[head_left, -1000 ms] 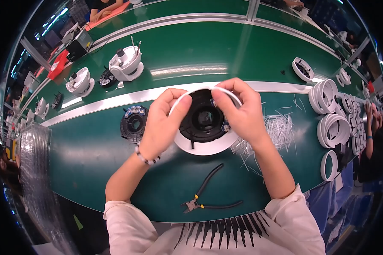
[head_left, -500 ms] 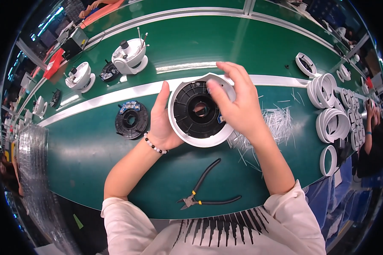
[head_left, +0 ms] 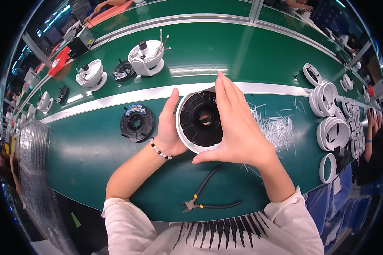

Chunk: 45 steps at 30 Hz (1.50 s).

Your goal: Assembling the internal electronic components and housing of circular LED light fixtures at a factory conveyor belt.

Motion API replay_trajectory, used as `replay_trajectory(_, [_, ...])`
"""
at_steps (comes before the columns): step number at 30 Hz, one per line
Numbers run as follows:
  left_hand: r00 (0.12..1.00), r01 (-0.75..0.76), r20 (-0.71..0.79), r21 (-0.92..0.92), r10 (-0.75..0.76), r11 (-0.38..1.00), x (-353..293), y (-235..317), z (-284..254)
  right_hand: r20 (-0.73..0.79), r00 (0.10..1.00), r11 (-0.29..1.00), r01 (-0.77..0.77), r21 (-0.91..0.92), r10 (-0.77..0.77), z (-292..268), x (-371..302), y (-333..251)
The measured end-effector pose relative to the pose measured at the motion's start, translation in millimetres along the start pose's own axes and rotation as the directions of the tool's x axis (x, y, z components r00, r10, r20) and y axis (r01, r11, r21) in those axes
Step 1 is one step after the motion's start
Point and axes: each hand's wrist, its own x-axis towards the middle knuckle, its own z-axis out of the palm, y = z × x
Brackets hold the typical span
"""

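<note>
Between my two hands sits a white ring housing (head_left: 182, 132) with a round black plastic disc (head_left: 196, 111) set inside it; the disc has a hole at its centre. My left hand (head_left: 171, 127) cups the housing's left side, thumb pointing up. Across its right side lies my right hand (head_left: 239, 123), fingers pointing away from me and thumb along the lower rim, hiding part of the disc. Left of my hands, a similar black disc (head_left: 148, 127) with blue circuit boards rests on the green table. Nearer me lie opened cutting pliers (head_left: 192, 205) with dark handles.
Thin white strips (head_left: 278, 129) are heaped right of my hands. White rings (head_left: 327, 134) stand stacked at the right. Beyond the pale strip are white domed housings (head_left: 147, 57) with wires. Clear plastic trays (head_left: 34, 148) are piled at the left edge. Other people work farther off.
My right hand has turned and spread over the housing's right side, its thumb dropping to the lower rim. The housing sits slightly lower and more to the right in view.
</note>
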Motion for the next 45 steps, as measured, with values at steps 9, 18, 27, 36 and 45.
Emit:
replay_trajectory(9, [0.998,-0.06,-0.018,0.188,0.065,0.98,-3.9,0.8,-6.7,0.005,0.997,0.99,0.075,0.121,-0.076,4.9,6.5,16.5])
replay_trajectory(18, [0.969,-0.149,-0.19,0.06,0.158,0.987,-3.1,-3.0,0.6,-0.189,0.981,0.995,-0.014,0.098,0.033,40.5,5.9,8.7])
replay_trajectory(27, [0.935,-0.263,-0.232,0.061,0.27,0.963,5.1,-0.7,-4.6,-0.44,0.896,0.996,0.082,0.026,-0.062,56.3,10.8,14.2])
replay_trajectory(36, [0.971,-0.021,-0.238,-0.044,0.01,0.999,2.6,34.1,-12.5,-0.487,0.792,0.9,0.435,0.026,-0.369,29.9,11.5,19.1])
replay_trajectory(45, [0.955,0.241,-0.22,0.181,-0.2,0.954,1.6,33.2,-13.2,-0.438,0.848,0.945,0.326,-0.01,-0.297,4.1,-16.5,16.6])
